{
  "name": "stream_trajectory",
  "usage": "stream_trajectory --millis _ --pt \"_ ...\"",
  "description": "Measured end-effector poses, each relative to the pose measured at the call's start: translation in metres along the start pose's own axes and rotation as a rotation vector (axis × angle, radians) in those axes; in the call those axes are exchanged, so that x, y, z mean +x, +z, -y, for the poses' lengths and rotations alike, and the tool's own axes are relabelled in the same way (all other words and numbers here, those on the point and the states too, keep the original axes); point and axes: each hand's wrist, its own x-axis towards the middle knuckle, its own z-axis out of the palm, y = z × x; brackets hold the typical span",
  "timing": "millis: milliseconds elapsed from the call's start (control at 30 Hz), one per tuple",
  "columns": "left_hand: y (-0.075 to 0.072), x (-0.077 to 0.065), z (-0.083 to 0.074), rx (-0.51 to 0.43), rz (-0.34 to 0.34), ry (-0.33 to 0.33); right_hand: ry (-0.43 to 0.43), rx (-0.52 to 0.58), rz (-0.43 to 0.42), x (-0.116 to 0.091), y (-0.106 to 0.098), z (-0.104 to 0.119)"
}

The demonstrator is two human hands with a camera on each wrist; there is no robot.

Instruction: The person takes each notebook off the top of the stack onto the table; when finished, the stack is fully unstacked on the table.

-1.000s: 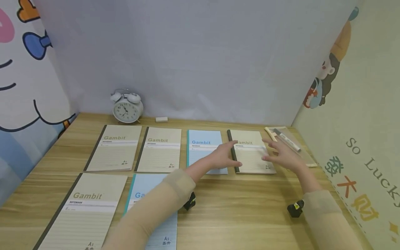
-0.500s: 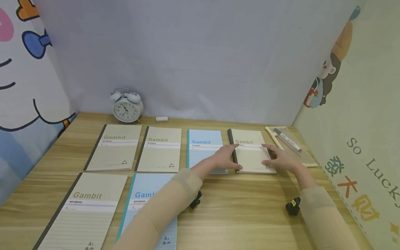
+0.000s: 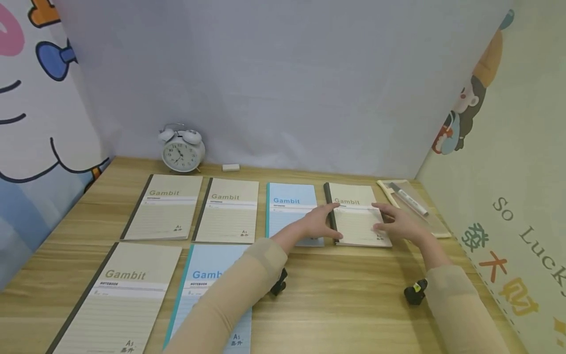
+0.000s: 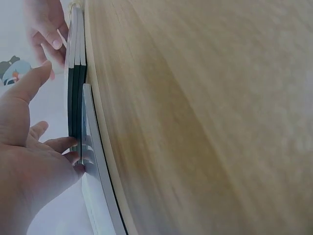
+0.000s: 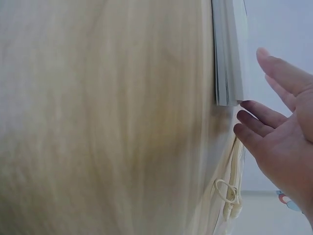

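Note:
A small stack of beige Gambit notebooks [image 3: 359, 219] with dark spines lies in the back row, right of a blue notebook [image 3: 287, 216]. My left hand [image 3: 315, 222] is at the spine side, partly over the blue notebook. In the left wrist view its lower fingertips touch the spines of the stacked notebooks [image 4: 77, 98], thumb held apart. My right hand [image 3: 401, 223] is at the opposite edge, fingers spread. In the right wrist view one fingertip meets the corner of the notebooks [image 5: 229, 73]. Neither hand curls round the stack.
Two beige notebooks [image 3: 163, 211] [image 3: 227, 216] lie at the back left. A large beige notebook [image 3: 124, 295] and a blue one [image 3: 212, 265] lie in front. Behind are an alarm clock [image 3: 182, 153] and eraser [image 3: 231, 167]. A pouch [image 3: 435, 223] with a marker [image 3: 411, 199] lies right.
My left hand has moved slightly right toward the spines. My right hand has come a little closer to the opposite edge. The head view has shifted slightly.

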Motion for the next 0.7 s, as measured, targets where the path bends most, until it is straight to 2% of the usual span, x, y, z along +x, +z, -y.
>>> stream_trajectory --millis 167,300,500,700 --pt "0.001 0.000 -0.001 -0.033 0.002 0.021 0.000 -0.004 -0.025 -0.003 -0.001 0.003" --pt "0.000 -0.001 -0.002 -0.094 -0.009 0.014 -0.010 0.055 -0.046 -0.006 -0.005 0.004" --pt "-0.002 -0.002 -0.001 -0.144 -0.086 -0.023 -0.008 0.131 -0.091 -0.008 -0.010 0.008" --pt "-0.004 0.000 0.002 -0.204 -0.161 0.002 -0.020 0.059 -0.166 -0.008 -0.015 0.013"
